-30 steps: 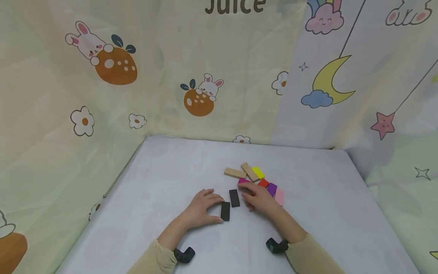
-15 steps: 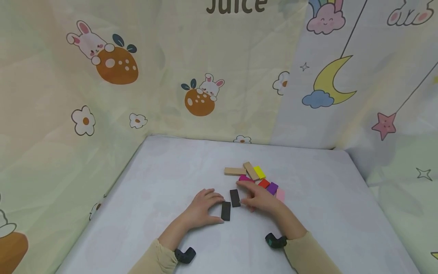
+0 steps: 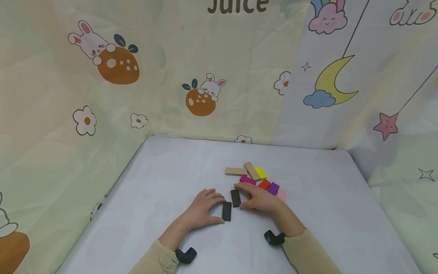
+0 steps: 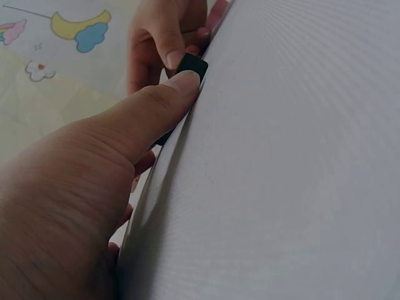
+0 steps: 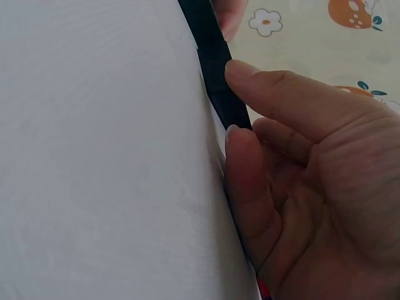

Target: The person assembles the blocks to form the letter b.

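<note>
Two black rectangular blocks lie on the white tabletop in the head view, slightly staggered. My left hand [image 3: 202, 208] pinches the nearer black block [image 3: 226, 211] by its two ends, index finger at the far end and thumb at the near one. The left wrist view shows that thumb on the end of a black block [image 4: 192, 64]. At the farther black block [image 3: 235, 198], my right hand [image 3: 261, 198] has its index finger at the far end and its thumb by the near right corner. In the right wrist view, fingertips meet a black block [image 5: 229, 107].
Beyond the right hand lies a loose cluster: two plain wooden blocks [image 3: 236, 172], a yellow block [image 3: 260, 172], a magenta block [image 3: 248, 179], a red block [image 3: 264, 184], a purple block [image 3: 273, 188] and a pink block [image 3: 281, 195]. A printed cloth wall [image 3: 164, 95] stands behind the tabletop [image 3: 164, 171].
My right hand has shifted left, bringing its index finger and thumb to the farther black block. More of the magenta block shows. One wooden block has turned slightly. The left hand keeps its place.
</note>
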Available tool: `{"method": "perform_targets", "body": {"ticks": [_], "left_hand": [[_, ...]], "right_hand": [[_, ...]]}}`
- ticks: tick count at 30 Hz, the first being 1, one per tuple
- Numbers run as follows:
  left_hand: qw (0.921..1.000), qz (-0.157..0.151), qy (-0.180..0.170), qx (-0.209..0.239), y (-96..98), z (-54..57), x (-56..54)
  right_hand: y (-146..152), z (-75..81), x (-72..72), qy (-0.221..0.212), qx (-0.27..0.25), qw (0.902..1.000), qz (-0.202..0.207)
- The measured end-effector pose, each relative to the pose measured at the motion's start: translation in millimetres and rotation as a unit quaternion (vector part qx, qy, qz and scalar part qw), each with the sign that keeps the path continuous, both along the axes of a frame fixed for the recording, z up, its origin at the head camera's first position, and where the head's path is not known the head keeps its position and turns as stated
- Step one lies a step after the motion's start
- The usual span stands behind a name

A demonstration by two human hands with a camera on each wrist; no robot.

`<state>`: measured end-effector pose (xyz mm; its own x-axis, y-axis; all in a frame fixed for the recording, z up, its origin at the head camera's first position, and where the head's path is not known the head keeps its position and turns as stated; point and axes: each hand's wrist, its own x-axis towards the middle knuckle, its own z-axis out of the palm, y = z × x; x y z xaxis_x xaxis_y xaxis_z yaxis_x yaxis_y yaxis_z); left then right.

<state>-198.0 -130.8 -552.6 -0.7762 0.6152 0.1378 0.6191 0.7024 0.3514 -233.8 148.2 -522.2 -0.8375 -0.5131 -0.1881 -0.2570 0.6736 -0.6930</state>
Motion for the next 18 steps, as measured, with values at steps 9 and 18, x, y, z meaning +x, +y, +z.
{"method": "perform_targets", "body": {"ticks": [9,18], "left_hand": [[1.0,-0.002,0.005,-0.001,0.0,0.0,0.9],[0.9999,-0.003,0.016,0.002,-0.2,-0.5,0.1]], "right_hand": [[-1.6,-2.0,0.0,0.015,0.006,0.9998,-0.012],[-1.8,-4.5,-2.1,0.032,0.012,0.9994,-0.003]]}}
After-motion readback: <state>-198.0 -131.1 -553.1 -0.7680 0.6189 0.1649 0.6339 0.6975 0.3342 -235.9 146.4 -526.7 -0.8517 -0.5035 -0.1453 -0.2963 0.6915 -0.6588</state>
